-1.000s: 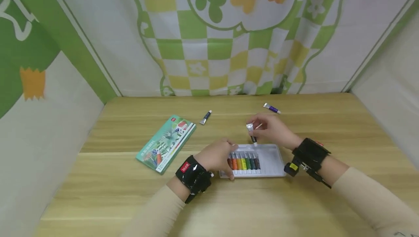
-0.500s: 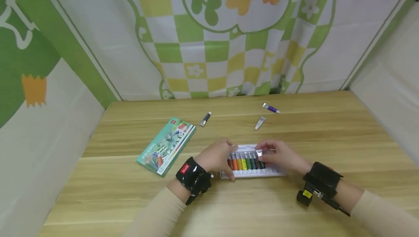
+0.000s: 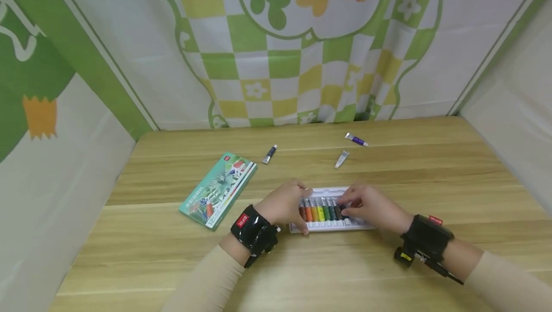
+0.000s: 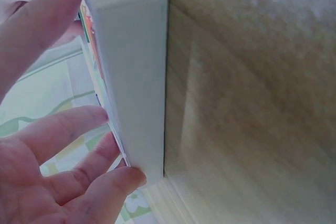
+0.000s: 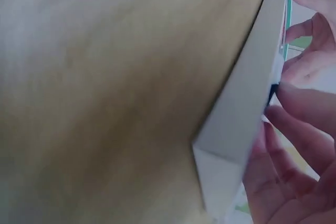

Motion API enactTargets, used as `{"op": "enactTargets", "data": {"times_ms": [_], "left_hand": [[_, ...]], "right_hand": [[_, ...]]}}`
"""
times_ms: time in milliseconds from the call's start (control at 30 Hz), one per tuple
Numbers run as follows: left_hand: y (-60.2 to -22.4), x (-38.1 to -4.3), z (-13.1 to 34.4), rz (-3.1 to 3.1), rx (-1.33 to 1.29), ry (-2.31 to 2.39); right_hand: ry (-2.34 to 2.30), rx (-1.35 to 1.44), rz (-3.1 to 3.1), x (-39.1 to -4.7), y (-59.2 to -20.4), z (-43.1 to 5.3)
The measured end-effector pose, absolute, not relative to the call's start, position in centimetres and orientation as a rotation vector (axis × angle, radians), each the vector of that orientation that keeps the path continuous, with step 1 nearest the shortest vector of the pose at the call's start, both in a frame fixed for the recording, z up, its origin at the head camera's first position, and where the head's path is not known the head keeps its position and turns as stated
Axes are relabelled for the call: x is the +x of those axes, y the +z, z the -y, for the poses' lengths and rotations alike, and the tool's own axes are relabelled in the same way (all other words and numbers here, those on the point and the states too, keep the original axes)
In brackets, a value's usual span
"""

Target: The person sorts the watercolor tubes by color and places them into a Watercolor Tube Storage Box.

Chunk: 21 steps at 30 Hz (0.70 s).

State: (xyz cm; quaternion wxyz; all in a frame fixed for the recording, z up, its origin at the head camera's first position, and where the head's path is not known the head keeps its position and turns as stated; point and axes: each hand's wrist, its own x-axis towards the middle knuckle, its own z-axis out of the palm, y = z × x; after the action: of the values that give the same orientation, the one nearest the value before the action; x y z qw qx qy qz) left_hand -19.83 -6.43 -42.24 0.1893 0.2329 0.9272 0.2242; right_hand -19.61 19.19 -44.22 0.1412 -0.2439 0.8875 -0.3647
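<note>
Fingers of our right hand [image 3: 373, 206] pinch a black tube [image 5: 272, 94] between thumb and fingertip; it lies at the right end of a row of paint tubes [image 3: 321, 213], just right of centre and below the middle of the head frame. Our left hand [image 3: 282, 204] grips the left end of the white tray [image 3: 325, 192] that holds the row, thumb on the near edge and fingertips on the far one. We see reddish, orange, yellow, green and darker tubes side by side in it, their white caps toward the bottom of the frame. The tray rests flat on the wooden counter [image 3: 142, 264]. Three loose tubes lie beyond it: a dark blue tube [image 3: 270, 154] close to the centre of the frame, a pale tube [image 3: 342, 159] to the right of that, and a purple tube [image 3: 357, 140] just above the pale one. Left of centre we have a teal box [image 3: 218, 192] printed with plants, lying at a slant, well apart from the tray. Across the top of the frame hangs a green, yellow and white checked curtain [image 3: 254, 65].
</note>
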Motion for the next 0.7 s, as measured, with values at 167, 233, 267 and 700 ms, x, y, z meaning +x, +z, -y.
{"op": "enactTargets", "data": {"times_ms": [167,233,267,700], "left_hand": [[-42.4,-19.8,6.4,-2.607,0.661,0.636],[-42.3,-19.8,6.5,-2.605,0.666,0.632],[-42.3,-19.8,6.5,-2.604,0.666,0.632],[-42.2,-20.0,6.4,-2.605,0.662,0.626]], "right_hand": [[-0.912,-0.784,-2.602,-19.2,-43.2,-19.3],[-0.86,-0.822,-2.62,-19.2,-42.9,-19.2],[-0.841,-0.84,-2.628,-19.2,-42.9,-19.1],[-0.652,-0.919,-2.665,-19.8,-41.9,-18.1]]}}
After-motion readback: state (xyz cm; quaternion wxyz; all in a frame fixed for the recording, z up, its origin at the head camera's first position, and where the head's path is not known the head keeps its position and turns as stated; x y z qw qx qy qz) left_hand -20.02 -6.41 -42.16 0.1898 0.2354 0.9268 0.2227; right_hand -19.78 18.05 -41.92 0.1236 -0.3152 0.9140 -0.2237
